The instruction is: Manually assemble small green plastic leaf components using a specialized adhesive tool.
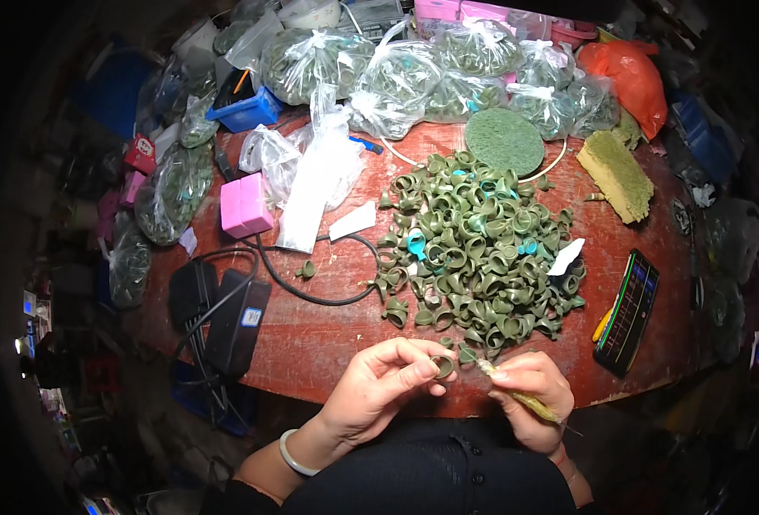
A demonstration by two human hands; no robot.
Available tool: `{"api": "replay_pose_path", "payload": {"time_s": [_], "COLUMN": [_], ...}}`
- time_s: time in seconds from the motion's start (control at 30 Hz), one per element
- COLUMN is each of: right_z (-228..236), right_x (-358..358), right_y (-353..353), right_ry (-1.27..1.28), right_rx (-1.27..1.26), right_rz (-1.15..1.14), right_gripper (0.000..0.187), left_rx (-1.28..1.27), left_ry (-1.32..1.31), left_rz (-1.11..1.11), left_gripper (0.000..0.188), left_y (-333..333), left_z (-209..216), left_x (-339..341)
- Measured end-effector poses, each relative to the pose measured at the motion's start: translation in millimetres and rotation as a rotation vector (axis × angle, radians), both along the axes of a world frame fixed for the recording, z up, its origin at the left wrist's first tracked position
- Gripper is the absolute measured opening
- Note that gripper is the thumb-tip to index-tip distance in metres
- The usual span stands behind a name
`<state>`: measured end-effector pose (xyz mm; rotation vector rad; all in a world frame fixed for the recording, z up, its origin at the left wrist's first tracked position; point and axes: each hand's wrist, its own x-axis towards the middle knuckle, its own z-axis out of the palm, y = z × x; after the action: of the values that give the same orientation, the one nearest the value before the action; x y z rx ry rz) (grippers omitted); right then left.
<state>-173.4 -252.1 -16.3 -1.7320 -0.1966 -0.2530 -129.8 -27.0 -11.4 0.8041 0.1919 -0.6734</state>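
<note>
My left hand (377, 382) is closed in a pinch on a small olive-green ring (443, 367) near the table's front edge. My right hand (532, 386) grips a slim tool with a yellow wrapped handle (537, 407). Its narrow tip points left toward the ring, a short gap apart; the kind of tool cannot be made out. Just beyond both hands spreads a heap of similar green rings (482, 257), with a few turquoise pieces (416, 245) among them. A pale bangle (290, 452) circles my left wrist.
Tied clear bags (392, 73) line the back of the red table (328, 343). A round green pad (504, 142) lies behind the heap, a yellow sponge (618, 176) and a phone (628, 313) to its right. Left stand pink blocks (246, 206) and black adapters (235, 322) with cables.
</note>
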Motion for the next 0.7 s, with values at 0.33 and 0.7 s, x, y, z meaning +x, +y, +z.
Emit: {"api": "replay_pose_path", "payload": {"time_s": [0.33,0.7], "right_z": [1,-17], "right_x": [2,-9], "right_y": [0,2], "right_ry": [0.061,0.151], "right_rx": [-0.064,0.013], "right_rz": [-0.027,0.054], "right_gripper": [0.028,0.025], "left_rx": [-0.021,1.032], "left_ry": [0.008,-0.855], "left_rz": [-0.02,0.121], "left_gripper": [0.01,0.023], "left_y": [15,36], "left_z": [-2,-18], "left_x": [4,40]}}
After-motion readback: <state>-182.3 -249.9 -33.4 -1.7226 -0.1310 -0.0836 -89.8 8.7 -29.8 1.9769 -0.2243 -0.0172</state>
